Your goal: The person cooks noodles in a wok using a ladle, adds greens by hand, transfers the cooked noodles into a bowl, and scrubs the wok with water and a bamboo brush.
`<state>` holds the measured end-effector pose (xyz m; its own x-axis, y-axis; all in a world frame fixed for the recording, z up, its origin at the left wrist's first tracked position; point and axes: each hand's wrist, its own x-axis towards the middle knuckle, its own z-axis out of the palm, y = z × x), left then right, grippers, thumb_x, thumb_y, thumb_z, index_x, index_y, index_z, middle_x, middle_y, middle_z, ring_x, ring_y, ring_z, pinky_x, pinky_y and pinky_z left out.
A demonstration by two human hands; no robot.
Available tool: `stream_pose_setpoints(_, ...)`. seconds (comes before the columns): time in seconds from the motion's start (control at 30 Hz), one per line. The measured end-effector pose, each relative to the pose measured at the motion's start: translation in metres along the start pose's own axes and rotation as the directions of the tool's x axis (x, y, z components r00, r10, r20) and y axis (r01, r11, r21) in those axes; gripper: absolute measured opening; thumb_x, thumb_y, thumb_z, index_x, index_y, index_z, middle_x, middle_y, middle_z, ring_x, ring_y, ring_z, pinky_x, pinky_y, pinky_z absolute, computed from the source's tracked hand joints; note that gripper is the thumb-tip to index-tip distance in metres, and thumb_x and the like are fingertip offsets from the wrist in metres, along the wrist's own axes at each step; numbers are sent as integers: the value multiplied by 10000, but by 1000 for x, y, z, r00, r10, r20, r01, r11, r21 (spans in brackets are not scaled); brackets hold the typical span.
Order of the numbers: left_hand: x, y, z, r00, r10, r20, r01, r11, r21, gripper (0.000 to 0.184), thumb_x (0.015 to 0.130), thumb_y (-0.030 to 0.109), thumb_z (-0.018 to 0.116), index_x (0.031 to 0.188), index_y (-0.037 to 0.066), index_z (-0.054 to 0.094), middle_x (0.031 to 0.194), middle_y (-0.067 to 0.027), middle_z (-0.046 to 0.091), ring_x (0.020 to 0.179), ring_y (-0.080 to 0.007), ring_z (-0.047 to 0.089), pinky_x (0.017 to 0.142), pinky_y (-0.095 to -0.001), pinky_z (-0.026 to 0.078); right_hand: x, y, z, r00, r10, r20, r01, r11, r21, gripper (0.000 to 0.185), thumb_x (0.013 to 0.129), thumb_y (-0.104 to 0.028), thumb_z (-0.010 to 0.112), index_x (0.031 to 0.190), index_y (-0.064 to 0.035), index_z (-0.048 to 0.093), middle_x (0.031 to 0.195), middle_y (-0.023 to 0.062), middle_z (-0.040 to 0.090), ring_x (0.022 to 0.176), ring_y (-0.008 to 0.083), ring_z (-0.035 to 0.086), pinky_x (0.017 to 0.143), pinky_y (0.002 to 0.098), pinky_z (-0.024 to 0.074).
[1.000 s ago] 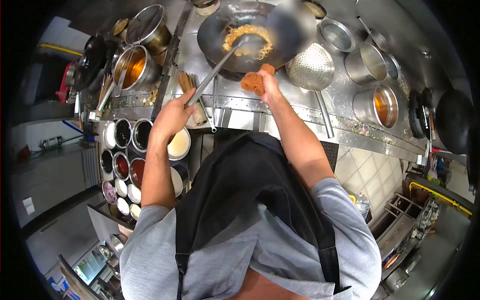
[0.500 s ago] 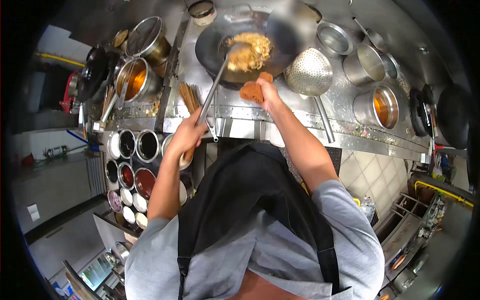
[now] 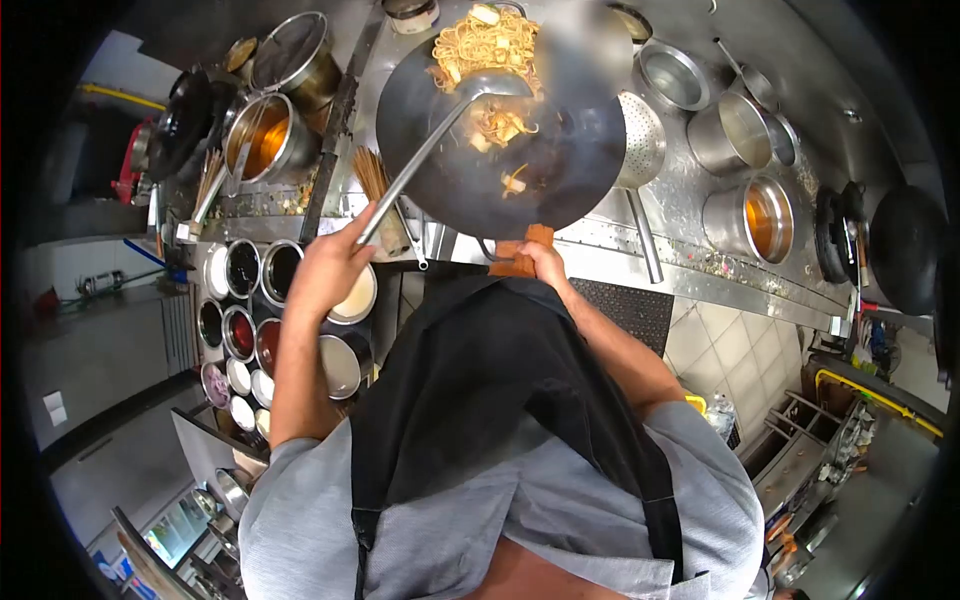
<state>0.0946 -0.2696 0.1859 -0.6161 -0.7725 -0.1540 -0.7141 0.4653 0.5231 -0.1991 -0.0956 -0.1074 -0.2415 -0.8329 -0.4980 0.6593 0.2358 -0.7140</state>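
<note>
My left hand (image 3: 332, 268) is closed around the handle of a long metal ladle (image 3: 418, 155), whose bowl is over the wok. My right hand (image 3: 545, 264) grips an orange-brown cloth (image 3: 510, 264) at the near edge of a dark wok (image 3: 585, 165), where part of a loop handle shows. Noodles with pale chunks (image 3: 487, 45) are massed at the wok's far side; I cannot tell whether they touch it. A few smaller pieces (image 3: 513, 182) are scattered nearer its middle.
A perforated strainer (image 3: 640, 140) lies right of the wok, with steel pots (image 3: 728, 132) beyond it. A bamboo brush (image 3: 375, 185) stands on the left, near a pot of amber liquid (image 3: 265, 140). Several sauce containers (image 3: 240, 335) sit below it.
The wok has come toward me, with my right hand and the cloth. The noodles have shifted to its far side and partly scattered. My left hand has moved left and the ladle bowl rose.
</note>
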Motion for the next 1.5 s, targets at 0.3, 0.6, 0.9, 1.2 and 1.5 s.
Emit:
stream_pose_setpoints(0.3,-10,12,-16,989,-21,145,10,997,77,572,925,170,706,1472,110,552,1178,-242,707,1094,-414,686,928,-426,536,36,-133,110,997,65,-45,-58,989,134,397,946,-242,569,1229,34,603,1159,189,677,1018,326,702,775,438,601)
stream_pose_setpoints(0.6,-42,16,-7,987,-123,100,131,988,-83,648,906,72,729,1512,189,530,737,-146,620,679,-220,612,723,-358,512,-41,-105,74,994,107,38,-112,982,151,418,954,-213,525,1255,68,598,1182,214,692,1069,340,704,873,485,617)
stream_pose_setpoints(0.9,18,-6,25,990,-92,110,81,992,98,579,916,221,713,1469,147,560,1028,-266,715,991,-444,686,888,-483,532,92,-151,80,980,136,-144,-132,991,33,267,912,-257,609,1119,-92,642,965,86,746,800,235,705,504,367,465)
stream_pose_setpoints(1.2,92,-43,59,993,-120,-21,107,941,-322,605,943,188,711,1501,57,518,953,-119,663,756,-188,576,679,-332,488,95,-154,73,990,132,-41,-132,991,-4,370,963,-294,522,1153,-25,691,1075,123,750,862,269,718,465,340,445)
stream_pose_setpoints(1.5,216,-27,113,995,-100,-8,94,958,-271,646,922,222,678,1520,82,481,1092,-231,703,970,-364,674,882,-439,538,91,-155,76,995,101,-15,-101,995,-21,423,954,-326,505,1167,-11,691,1103,122,747,908,279,726,495,344,478)
